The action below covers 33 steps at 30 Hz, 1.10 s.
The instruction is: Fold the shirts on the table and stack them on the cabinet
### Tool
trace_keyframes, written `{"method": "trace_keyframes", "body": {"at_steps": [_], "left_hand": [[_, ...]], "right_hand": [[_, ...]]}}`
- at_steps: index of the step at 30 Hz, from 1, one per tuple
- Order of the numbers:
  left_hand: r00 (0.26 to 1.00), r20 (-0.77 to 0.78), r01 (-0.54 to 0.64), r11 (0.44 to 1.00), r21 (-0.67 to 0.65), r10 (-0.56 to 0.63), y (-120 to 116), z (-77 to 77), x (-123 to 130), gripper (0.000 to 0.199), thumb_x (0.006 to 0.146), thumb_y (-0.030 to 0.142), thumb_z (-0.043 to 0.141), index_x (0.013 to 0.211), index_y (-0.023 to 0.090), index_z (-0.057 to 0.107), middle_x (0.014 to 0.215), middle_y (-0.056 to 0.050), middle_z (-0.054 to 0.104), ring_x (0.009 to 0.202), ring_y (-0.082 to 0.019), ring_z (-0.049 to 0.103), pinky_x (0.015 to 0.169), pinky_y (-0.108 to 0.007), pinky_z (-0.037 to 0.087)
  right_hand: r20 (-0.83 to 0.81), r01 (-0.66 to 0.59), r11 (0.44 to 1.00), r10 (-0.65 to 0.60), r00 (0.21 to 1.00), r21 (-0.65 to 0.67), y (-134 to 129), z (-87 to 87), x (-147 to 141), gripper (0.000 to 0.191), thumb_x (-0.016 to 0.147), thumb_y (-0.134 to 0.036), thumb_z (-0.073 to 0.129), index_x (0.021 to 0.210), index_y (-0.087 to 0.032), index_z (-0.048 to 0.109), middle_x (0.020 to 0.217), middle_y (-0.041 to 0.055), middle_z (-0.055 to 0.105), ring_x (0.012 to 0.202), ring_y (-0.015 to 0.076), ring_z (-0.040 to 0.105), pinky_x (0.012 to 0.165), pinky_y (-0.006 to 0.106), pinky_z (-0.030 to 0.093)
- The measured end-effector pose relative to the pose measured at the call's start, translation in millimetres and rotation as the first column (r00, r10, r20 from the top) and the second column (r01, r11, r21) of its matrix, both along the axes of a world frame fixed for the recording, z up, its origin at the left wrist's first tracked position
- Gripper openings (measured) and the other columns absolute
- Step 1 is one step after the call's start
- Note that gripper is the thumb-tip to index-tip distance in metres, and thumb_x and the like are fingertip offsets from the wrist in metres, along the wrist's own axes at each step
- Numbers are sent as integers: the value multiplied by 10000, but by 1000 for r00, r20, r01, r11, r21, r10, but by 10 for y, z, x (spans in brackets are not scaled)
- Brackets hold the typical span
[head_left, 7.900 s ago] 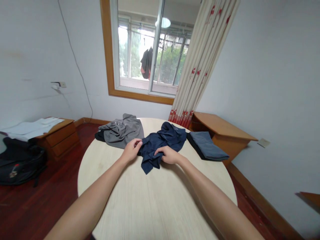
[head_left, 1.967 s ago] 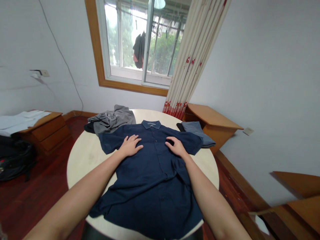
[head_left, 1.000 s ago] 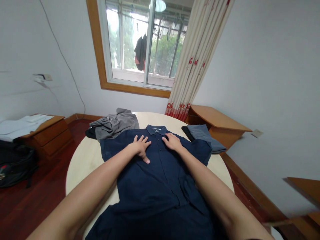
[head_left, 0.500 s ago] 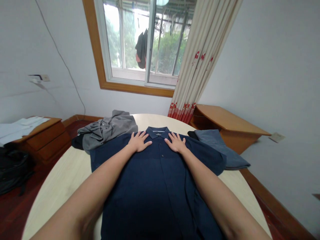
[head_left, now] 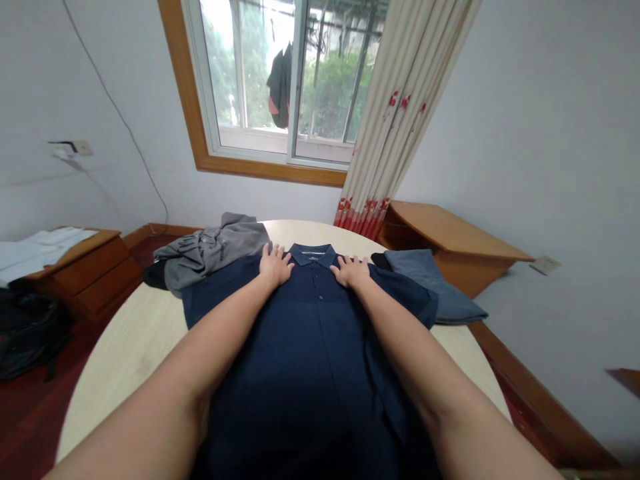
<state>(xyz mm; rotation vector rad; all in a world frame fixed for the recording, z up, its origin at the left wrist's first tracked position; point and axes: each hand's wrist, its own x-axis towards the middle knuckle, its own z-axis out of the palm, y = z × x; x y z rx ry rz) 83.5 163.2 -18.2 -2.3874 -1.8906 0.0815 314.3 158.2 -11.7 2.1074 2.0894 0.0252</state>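
Note:
A dark navy collared shirt [head_left: 300, 360] lies spread out, front side up, on a round pale table [head_left: 125, 347], its collar at the far end. My left hand [head_left: 275, 265] rests flat near the left shoulder of the shirt, fingers apart. On the other side of the collar, my right hand [head_left: 352, 271] lies open on the cloth by the right shoulder. Neither hand grips the fabric. Beyond the left sleeve is a crumpled grey garment [head_left: 215, 250]. A folded blue-grey garment [head_left: 430, 280] sits by the right sleeve.
Behind the table are a window and a patterned curtain [head_left: 400, 120]. A wooden desk [head_left: 455, 233] stands at the back right. To the left are a wooden cabinet [head_left: 100, 273] with papers on top and a black bag [head_left: 30, 327] on the floor.
My left hand has shifted slightly outward and its fingers are closer to the shoulder edge. My right hand stays near the right shoulder. The view has tilted and moved a little.

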Motion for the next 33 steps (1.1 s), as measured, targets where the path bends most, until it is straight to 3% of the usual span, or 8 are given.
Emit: {"method": "trace_keyframes", "body": {"at_steps": [3,6,10,15,23,28,33], "left_hand": [[999,-33,-23,999,38,24,-259,60,202,616,995,358,274,1568,143,343,1661,-129,214,1547,-307,115,1224,-518,-21],[995,94,-32,996,-86,40,-552,5,307,681,989,484,233,1594,176,280,1666,-127,200,1527,-393,143,1195,-615,87],[980,187,-35,980,-194,72,-712,-87,258,753,953,642,156,1609,278,220,1688,-59,112,1529,-428,74,1143,-714,137],[981,190,4,987,-158,26,-487,-77,173,808,927,700,183,1606,265,238,1685,-56,133,1524,-435,91,1160,-694,124],[981,191,55,988,-142,-27,-79,-96,135,824,916,743,178,1606,296,224,1686,-19,115,1538,-395,60,1174,-691,77],[979,197,68,990,-123,-43,-11,-130,114,845,909,760,167,1608,287,222,1685,-22,118,1540,-390,60,1175,-692,69],[979,195,79,992,-96,-59,-31,-151,79,831,925,733,151,1606,265,234,1682,-37,135,1541,-381,70,1184,-667,78]], "right_hand": [[-21,7,998,-6,1000,68,-195,70,-315,712,1003,-531,293,1565,-93,310,1627,202,272,1513,403,149,1184,620,28],[-175,-71,996,79,981,52,-406,12,-527,758,984,-594,285,1591,-142,249,1655,163,218,1523,380,131,1190,614,67],[-316,-59,998,45,948,-36,-532,-120,-548,770,972,-648,223,1612,-222,184,1692,81,89,1538,364,64,1177,658,98],[-364,-26,1000,18,931,-18,-439,-175,-458,818,948,-715,181,1612,-238,178,1695,44,47,1546,340,-6,1166,699,25],[-363,9,1000,-8,932,1,-76,-176,-404,849,938,-740,167,1614,-227,166,1693,43,50,1546,336,-18,1167,700,6],[-346,-20,999,34,938,44,35,-185,-356,866,932,-761,127,1612,-229,187,1691,51,74,1545,340,12,1173,689,12],[-324,-118,992,128,937,50,-18,-198,-243,826,949,-737,128,1609,-245,199,1691,35,82,1551,313,29,1204,622,31]]}}
